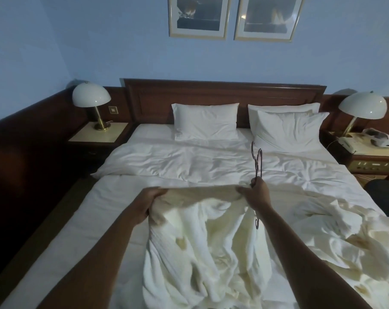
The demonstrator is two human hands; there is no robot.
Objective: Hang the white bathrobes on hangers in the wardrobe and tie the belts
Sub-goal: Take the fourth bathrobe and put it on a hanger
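My left hand (152, 198) grips the upper edge of the white bathrobe (202, 237), fingers curled into the cloth, holding it taut above the bed (99, 206) near its foot edge. My right hand (254, 194) pinches the same edge and also clutches the hangers (257, 161), hooks upward, probably ready to slip inside the shoulders.

Matt terry-cloth bathrobe (202, 237), glossy wooden headboard (211, 94)
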